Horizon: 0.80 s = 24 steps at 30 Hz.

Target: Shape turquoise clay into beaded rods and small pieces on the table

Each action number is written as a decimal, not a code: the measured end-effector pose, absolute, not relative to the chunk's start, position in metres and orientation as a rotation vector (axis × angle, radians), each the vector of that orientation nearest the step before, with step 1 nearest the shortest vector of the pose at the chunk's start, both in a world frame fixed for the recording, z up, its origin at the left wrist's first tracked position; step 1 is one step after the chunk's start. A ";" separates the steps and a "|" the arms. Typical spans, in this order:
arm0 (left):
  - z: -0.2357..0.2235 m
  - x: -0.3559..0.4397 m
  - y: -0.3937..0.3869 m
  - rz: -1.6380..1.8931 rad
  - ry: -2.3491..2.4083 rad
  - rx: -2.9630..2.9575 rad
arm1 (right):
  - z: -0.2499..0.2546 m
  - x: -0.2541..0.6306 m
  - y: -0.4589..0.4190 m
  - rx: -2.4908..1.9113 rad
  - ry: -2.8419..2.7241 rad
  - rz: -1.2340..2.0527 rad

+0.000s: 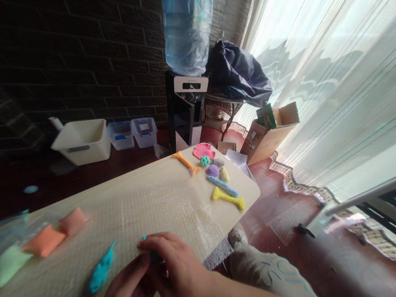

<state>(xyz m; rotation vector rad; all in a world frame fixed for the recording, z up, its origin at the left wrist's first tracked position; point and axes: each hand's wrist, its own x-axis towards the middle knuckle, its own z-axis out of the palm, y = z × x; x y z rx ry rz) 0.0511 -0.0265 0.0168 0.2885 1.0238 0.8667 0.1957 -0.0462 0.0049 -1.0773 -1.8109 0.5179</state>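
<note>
Over the near edge of the table, my left hand [130,287] and my right hand [177,260] meet, fingers closed around a small piece of teal modelling clay [154,257]. Most of that piece is hidden behind the fingers. To the left of my hands lies a larger teal clay lump [102,271], drawn out into a thin tail at one end. Neither hand touches it. Bubble wrap [143,207] covers much of the tabletop beneath.
Clay packets, orange [44,241] and pale green [9,266], lie at the left. Shaped clay pieces, including a yellow bone shape [228,198] and an orange one [186,163], sit at the table's right end. Beyond stand a water dispenser [188,109], white bin [86,144] and cardboard box [268,135].
</note>
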 end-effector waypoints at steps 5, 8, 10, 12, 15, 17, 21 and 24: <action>0.014 0.048 -0.026 0.909 1.092 0.386 | 0.006 0.197 -0.049 -1.111 -1.772 0.602; 0.016 0.048 -0.024 0.946 1.096 0.378 | 0.008 0.198 -0.049 -1.126 -1.708 0.651; 0.019 0.048 -0.023 0.966 1.087 0.380 | 0.009 0.198 -0.048 -1.113 -1.683 0.653; 0.020 0.048 -0.022 0.979 1.072 0.389 | 0.008 0.198 -0.047 -1.103 -1.671 0.635; 0.021 0.049 -0.022 0.977 1.051 0.389 | 0.007 0.196 -0.047 -1.124 -1.636 0.600; 0.022 0.051 -0.022 0.969 1.041 0.381 | 0.008 0.196 -0.046 -1.154 -1.604 0.606; 0.024 0.053 -0.021 1.004 1.048 0.350 | 0.009 0.198 -0.043 -1.142 -1.491 0.672; 0.028 0.054 -0.022 1.015 1.043 0.365 | 0.009 0.199 -0.041 -1.130 -1.415 0.683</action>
